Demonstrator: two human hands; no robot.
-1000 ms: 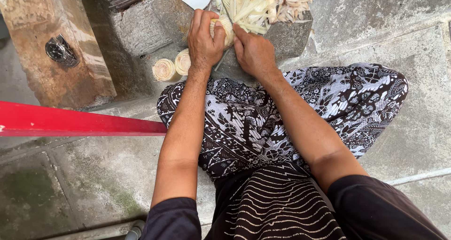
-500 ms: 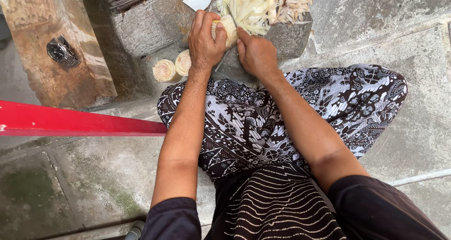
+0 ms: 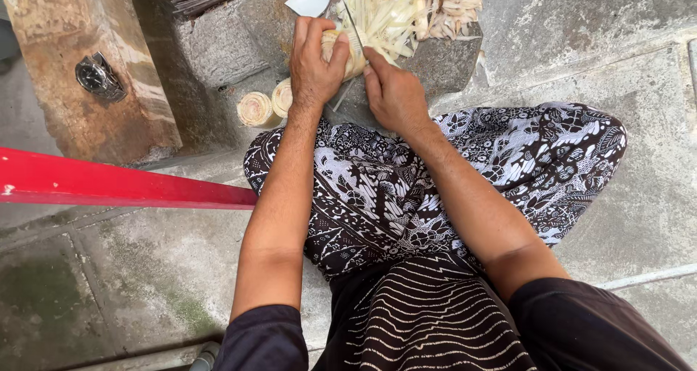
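Grey concrete floor (image 3: pixel 581 37), rough stone block (image 3: pixel 443 62) at top centre. Left hand (image 3: pixel 314 62) wrapping closed round pale layered stalk piece (image 3: pixel 341 48); right hand (image 3: pixel 392 91) pinching thin knife blade (image 3: pixel 353 28). Cut pale strips (image 3: pixel 396 8) piling behind. Best keeping fingertips curled back, slicing evenly.

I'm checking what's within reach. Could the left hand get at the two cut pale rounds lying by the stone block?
Probably yes. The left hand grips a pale stalk on the stone block, and the rounds lie just beside its wrist, nothing between.
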